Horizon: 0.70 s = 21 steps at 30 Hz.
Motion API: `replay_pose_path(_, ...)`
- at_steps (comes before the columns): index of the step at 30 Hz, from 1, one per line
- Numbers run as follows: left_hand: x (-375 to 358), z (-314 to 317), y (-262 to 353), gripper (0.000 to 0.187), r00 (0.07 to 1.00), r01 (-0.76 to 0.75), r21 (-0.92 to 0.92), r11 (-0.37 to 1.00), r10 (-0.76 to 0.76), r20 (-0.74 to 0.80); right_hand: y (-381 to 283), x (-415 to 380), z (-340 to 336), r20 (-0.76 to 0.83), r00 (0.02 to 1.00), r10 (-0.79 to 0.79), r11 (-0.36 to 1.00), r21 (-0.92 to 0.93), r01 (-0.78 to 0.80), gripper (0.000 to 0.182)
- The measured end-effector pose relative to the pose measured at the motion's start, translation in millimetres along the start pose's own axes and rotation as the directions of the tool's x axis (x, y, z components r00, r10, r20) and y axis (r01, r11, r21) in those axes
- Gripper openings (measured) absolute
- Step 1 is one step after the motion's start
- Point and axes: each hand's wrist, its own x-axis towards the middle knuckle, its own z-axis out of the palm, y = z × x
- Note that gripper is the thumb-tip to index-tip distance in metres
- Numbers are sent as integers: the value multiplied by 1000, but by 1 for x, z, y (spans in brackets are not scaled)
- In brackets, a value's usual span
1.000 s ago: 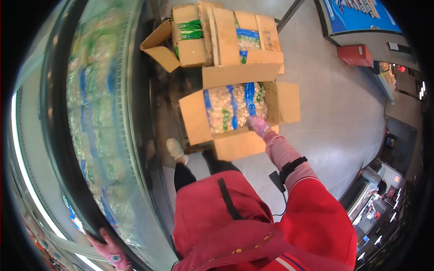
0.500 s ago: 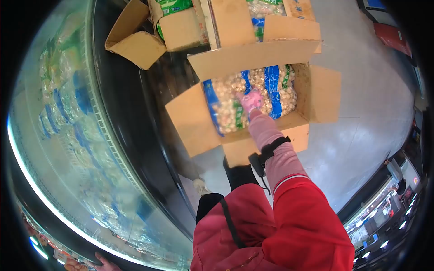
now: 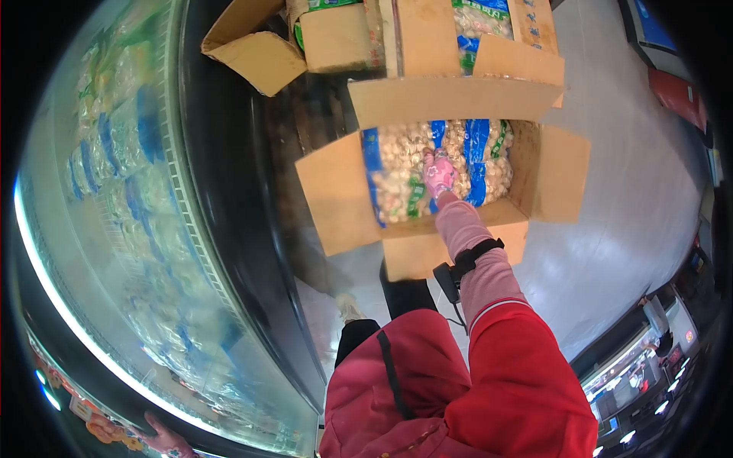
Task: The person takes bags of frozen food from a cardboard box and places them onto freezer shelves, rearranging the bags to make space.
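Note:
In an open cardboard box [image 3: 562, 174] lie clear bags of small, round, pale mushroom-like items [image 3: 395, 185] with blue and green print. My right hand [image 3: 439, 174], in a pink patterned glove, reaches down among these bags. Its fingers are stretched out over the bags' top surface, near a blue printed band, and nothing is lifted. At the bottom left edge of the view, my left hand [image 3: 166, 441] is partly visible beside the rim of a glass-fronted display case [image 3: 99, 365]. Its visible fingers are apart, with nothing seen in them.
Behind the open box stand another box [image 3: 519, 59] with similar bags and a smaller box [image 3: 336, 40] with green packaging. Bags with blue and green print [image 3: 126, 145] lie in the display case. Grey floor [image 3: 603, 259] stretches to the right. A strapped device [image 3: 458, 273] is on my right forearm.
The view has shifted, so the boxes appear farther right. My right hand remains over the bags, with its fingers drawn in slightly. The bags have not visibly moved within the box.

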Motion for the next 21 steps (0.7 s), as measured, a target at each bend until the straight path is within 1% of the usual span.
replay_pose_path(1,0,1,-6,49,1000,7,2,1000,-7,-11,-2,3,4,-29,1000,8,1000,12,-8,53)
replay_pose_path(2,4,2,-15,60,1000,6,20,1000,-7,26,-1,5,7,-24,1000,4,1000,18,-3,53)
replay_pose_path(3,5,-1,-21,74,998,3,42,999,-6,70,-6,-1,-5,57,994,91,971,218,-101,52)
replay_pose_path(4,4,-5,4,72,994,76,120,990,-85,74,-6,-9,-15,150,975,162,896,392,-209,52)
replay_pose_path(5,3,-7,16,70,990,83,98,992,-94,108,-3,-15,-16,109,981,158,862,470,-191,51)
replay_pose_path(6,2,-8,26,69,985,99,67,993,-107,133,0,-19,-17,95,985,144,866,470,-173,51)
replay_pose_path(7,1,-8,42,69,985,116,55,992,-123,125,1,-28,-18,-39,997,60,837,546,-29,51)
replay_pose_path(8,0,-11,58,67,973,157,34,987,-160,168,0,-42,-24,-177,984,-16,791,600,120,51)
replay_pose_path(9,-1,-16,62,66,958,197,12,980,-195,209,-17,-65,-59,-132,991,-39,824,557,106,46)
replay_pose_path(10,-1,-11,43,65,959,196,-121,973,-164,229,-34,-87,-93,-149,987,-57,821,556,132,46)
replay_pose_path(12,0,-14,56,65,958,177,-140,974,-138,251,-61,-125,-148,-12,993,-121,916,384,116,37)
replay_pose_path(13,0,-14,55,65,968,134,-166,977,-93,234,-67,-137,-166,-35,989,-146,914,379,148,37)
replay_pose_path(14,0,-13,55,65,975,93,-192,977,-51,215,-71,-148,-185,-52,969,-240,883,404,240,33)
replay_pose_path(15,-2,-19,71,66,988,20,-225,974,15,153,-78,-159,-204,-64,942,-331,845,423,326,30)
replay_pose_path(16,-2,-21,76,67,992,13,-294,956,26,127,-93,-168,-227,-76,933,-352,843,408,351,30)
replay_pose_path(17,-4,-30,89,68,992,-4,-347,938,46,114,-111,-181,-254,-63,920,-387,763,537,358,27)
replay_pose_path(18,-5,-28,85,64,992,-80,-356,931,109,61,-124,-202,-277,-51,906,-419,670,657,347,25)
replay_pose_path(19,-6,-38,92,64,989,-102,-408,907,137,57,-140,-220,-295,-70,895,-440,662,648,376,25)
replay_pose_path(20,-4,-31,83,65,973,-213,-515,830,230,-32,-165,-236,-312,-80,882,-464,577,728,370,23)
replay_pose_path(21,-5,-29,78,65,944,-319,-526,788,311,-108,-190,-257,-329,-86,867,-490,484,801,353,22)
